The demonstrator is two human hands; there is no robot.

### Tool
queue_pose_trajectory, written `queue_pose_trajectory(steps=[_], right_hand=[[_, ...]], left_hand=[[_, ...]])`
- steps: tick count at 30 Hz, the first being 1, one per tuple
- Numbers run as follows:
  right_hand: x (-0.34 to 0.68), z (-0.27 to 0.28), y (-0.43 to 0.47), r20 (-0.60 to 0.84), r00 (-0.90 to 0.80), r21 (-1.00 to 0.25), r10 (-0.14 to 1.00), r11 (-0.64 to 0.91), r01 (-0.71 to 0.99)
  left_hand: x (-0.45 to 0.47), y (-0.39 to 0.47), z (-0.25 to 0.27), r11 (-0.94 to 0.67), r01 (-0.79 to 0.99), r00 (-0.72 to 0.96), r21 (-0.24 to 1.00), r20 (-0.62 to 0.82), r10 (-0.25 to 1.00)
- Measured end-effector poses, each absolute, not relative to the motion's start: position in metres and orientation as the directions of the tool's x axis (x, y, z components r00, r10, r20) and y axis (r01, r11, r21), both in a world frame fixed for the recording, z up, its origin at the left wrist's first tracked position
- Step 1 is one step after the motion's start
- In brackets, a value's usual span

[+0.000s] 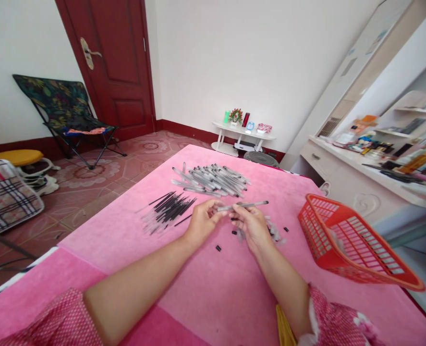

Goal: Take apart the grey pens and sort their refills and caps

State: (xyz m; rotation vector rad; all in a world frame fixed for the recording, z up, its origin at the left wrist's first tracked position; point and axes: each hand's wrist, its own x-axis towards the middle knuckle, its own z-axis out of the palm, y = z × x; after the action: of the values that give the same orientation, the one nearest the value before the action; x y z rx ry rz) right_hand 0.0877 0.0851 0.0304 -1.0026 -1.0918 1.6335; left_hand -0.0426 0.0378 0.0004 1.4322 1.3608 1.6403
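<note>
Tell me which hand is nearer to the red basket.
Right. The right hand is to the left of the red basket, apart from it; the left hand is farther left, beyond the right hand.

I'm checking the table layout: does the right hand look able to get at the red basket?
Probably yes: only small, low pieces and pink cloth lie between the right hand and the red basket, though that hand holds a pen.

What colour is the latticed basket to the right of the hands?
The basket is orange-red; it shows in the head view, the only one.
</note>
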Motion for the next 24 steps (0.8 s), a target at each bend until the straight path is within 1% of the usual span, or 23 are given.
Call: queue_pose_trajectory(steps=[5,10,12,13,15,17,20,22,24], right_hand=[[0.089,0.028,0.084,-0.076,-0.283,-0.952,0.956,-0.154,-0.265],[0.096,0.036,0.087,0.001,-0.264,-0.978,0.965,-0.054,-0.201],[0.103,0.046,0.091,0.052,-0.312,-0.995,0.949,0.022,-0.097],[0.108,0.053,0.093,0.067,-0.372,-0.998,0.926,0.068,-0.013],[0.119,0.066,0.097,0.049,-0.541,-0.966,0.840,0.178,0.189],[0.130,0.077,0.099,0.000,-0.665,-0.895,0.746,0.297,0.333],[0.140,0.084,0.101,-0.052,-0.730,-0.800,0.681,0.409,0.439],[0.142,0.084,0.103,-0.106,-0.751,-0.775,0.651,0.419,0.473],[0.143,0.082,0.103,-0.163,-0.762,-0.777,0.627,0.395,0.491]], left_hand=[[-0.043,0.034,0.003,-0.351,0.293,-0.239,0.889,0.423,0.874],[-0.043,0.032,0.009,-0.331,0.392,-0.191,0.858,0.428,0.883],[-0.044,0.033,0.010,-0.332,0.397,-0.183,0.856,0.429,0.885],[-0.044,0.033,0.010,-0.336,0.384,-0.187,0.860,0.429,0.884],[-0.046,0.033,0.009,-0.343,0.345,-0.216,0.874,0.430,0.877],[-0.047,0.033,0.008,-0.348,0.312,-0.262,0.884,0.432,0.863],[-0.050,0.033,0.009,-0.361,0.274,-0.306,0.891,0.437,0.846],[-0.051,0.034,0.009,-0.376,0.270,-0.303,0.887,0.448,0.841],[-0.052,0.035,0.008,-0.390,0.294,-0.287,0.873,0.470,0.835]])
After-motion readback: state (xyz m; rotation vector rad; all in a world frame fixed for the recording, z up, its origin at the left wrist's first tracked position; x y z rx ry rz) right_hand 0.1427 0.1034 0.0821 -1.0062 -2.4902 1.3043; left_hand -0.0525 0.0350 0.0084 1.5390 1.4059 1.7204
